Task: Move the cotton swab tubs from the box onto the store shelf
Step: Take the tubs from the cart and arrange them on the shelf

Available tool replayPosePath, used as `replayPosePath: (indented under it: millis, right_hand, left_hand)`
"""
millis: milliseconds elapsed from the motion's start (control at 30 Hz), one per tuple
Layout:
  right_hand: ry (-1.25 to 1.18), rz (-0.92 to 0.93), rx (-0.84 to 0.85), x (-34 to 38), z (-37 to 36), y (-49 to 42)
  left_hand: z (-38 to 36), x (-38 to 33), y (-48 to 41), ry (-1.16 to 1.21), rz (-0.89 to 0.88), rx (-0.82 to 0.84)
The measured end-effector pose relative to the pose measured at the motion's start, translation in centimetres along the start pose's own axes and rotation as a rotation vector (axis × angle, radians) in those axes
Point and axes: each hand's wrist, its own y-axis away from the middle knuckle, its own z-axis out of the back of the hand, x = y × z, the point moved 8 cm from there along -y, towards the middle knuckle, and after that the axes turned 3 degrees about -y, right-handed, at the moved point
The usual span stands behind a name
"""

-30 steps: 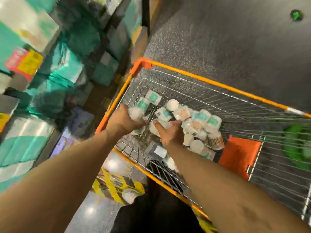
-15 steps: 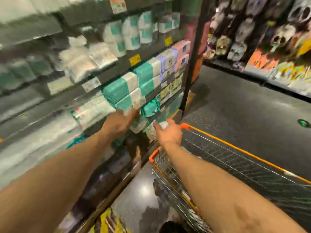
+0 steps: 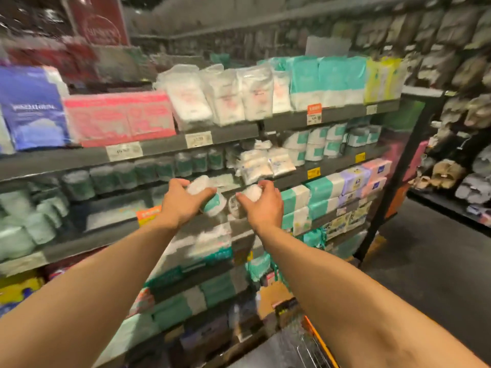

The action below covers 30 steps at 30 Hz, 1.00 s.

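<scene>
Clamping left grip (image 3: 183,204) on cotton swab tubs (image 3: 215,201): one clear-topped tub uppermost, one teal-labelled tub below it, both tilted. Clamping right grip (image 3: 264,207) on another tub (image 3: 249,193), with white swabs showing through the wall and a barcode label facing left. Not resolving whether this grip is carrying one tub or two, motion blur smearing most of the view.

Holding both loads side by side, nearly touching, in the air just in front of the store shelf (image 3: 332,166), at the level of the board under the pink packs (image 3: 119,118).

Logging on that board:
- a row of shelved tubs (image 3: 164,168) at left, behind the left grip
- small white packets (image 3: 263,163) piled just above the right grip
- stacked teal-labelled tubs (image 3: 316,142) further right

Logging on the board above:
- a purple pack (image 3: 29,107)
- the pink packs
- white bags (image 3: 220,96)
- teal packs (image 3: 326,78)

Noting teal-and-white packs (image 3: 305,197) just right of the right grip, one board down. Catching an orange cart (image 3: 317,341) corner at the bottom edge and a rack of slippers (image 3: 438,171) far right, well apart from both grips.
</scene>
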Motion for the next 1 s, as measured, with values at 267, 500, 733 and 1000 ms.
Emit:
replayPosePath:
  millis: [267,500,733,1000]
  right_hand:
    - [-0.018,0.216,0.203,9.6,-12.0,-1.5]
    - [0.048,0.335,0.379,13.1,-21.9,-3.2]
    - [0.079,0.446,0.593,13.5,-31.1,-2.8]
    - [0.222,0.534,0.835,12.7,-37.1,-2.3]
  left_hand:
    - [10.7,5.4,-4.2,0.042,0.079,-0.247]
    - [16.0,10.4,-7.6,-0.019,0.143,-0.359]
    - [17.7,14.9,-10.3,-0.115,0.163,-0.363]
    - [18.0,19.4,-12.2,-0.174,0.266,-0.349]
